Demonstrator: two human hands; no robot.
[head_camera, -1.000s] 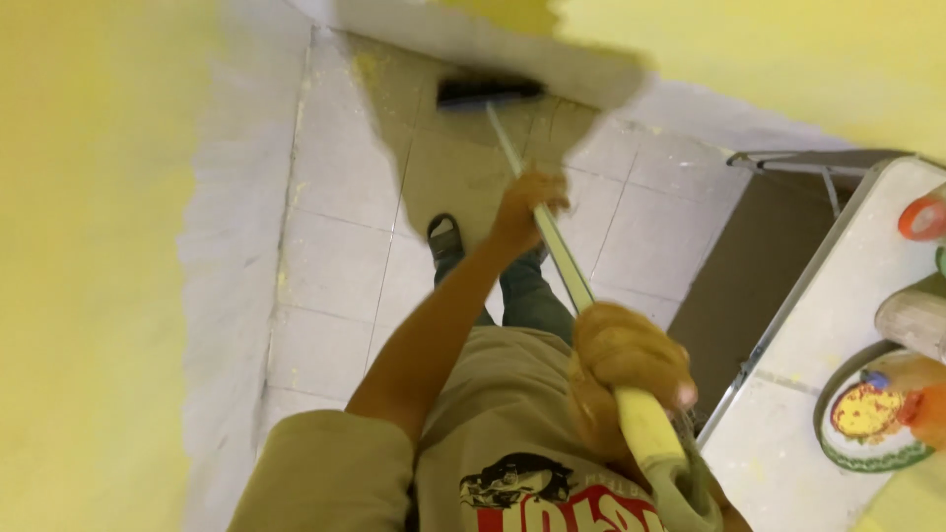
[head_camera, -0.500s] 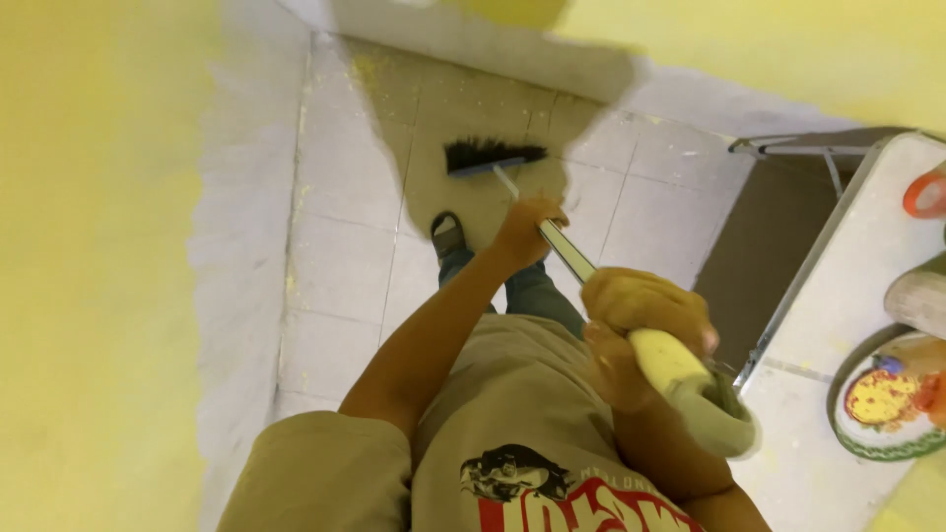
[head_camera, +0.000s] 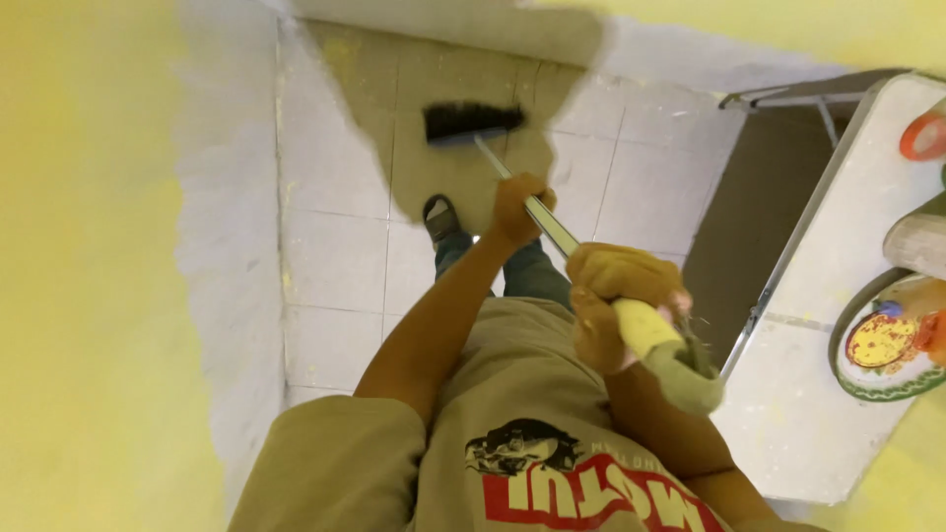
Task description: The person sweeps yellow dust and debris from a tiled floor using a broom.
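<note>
1. I see my left hand [head_camera: 515, 209] clamped midway down the broom [head_camera: 473, 122] handle.
2. My right hand [head_camera: 616, 300] grips its upper end.
3. The bristles sit on the tiled floor [head_camera: 335, 256], beyond my shoe [head_camera: 440, 218], probably touching.

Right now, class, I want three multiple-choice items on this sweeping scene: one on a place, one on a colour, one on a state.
1. Where is the broom head?
A. on the tiled floor ahead of the shoe
B. on the white table
C. against the yellow wall

2. What colour are the bristles?
A. red
B. black
C. green

3. How is the broom handle held?
A. by one hand
B. by no hand
C. by both hands

Answers: 1 A, the head rests on the floor beyond the shoe. 2 B, the bristles are dark black. 3 C, the left hand grips lower down and the right hand grips near the top.
</note>
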